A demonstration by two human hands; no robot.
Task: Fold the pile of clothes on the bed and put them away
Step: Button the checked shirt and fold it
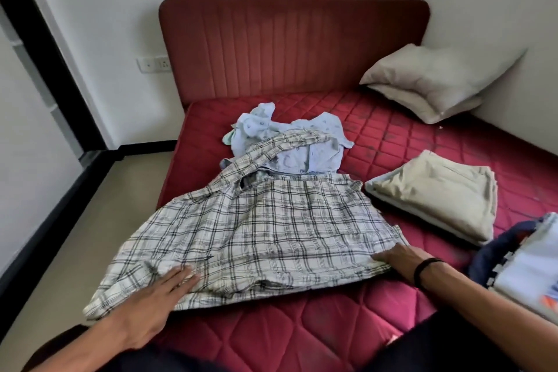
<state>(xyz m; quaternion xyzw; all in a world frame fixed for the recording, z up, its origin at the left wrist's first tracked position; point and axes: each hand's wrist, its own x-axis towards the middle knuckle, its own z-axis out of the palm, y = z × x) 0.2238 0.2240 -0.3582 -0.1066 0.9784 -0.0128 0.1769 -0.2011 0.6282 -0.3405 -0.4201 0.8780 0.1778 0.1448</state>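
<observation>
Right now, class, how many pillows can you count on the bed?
2: both are stacked at the far right corner against the wall, the upper pillow lying on the lower pillow. Nothing suggests more, though some could lie outside the view.

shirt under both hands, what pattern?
Plaid: dark check lines on off-white, on the shirt spread over the red mattress. Head view, the only one.

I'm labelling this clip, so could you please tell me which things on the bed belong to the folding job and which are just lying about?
Job:
plaid shirt, pressed flat by left hand and right hand
light blue garment, unfolded
folded beige garment
folded stack at right edge

Lying about:
pillows
headboard
wall sockets
</observation>
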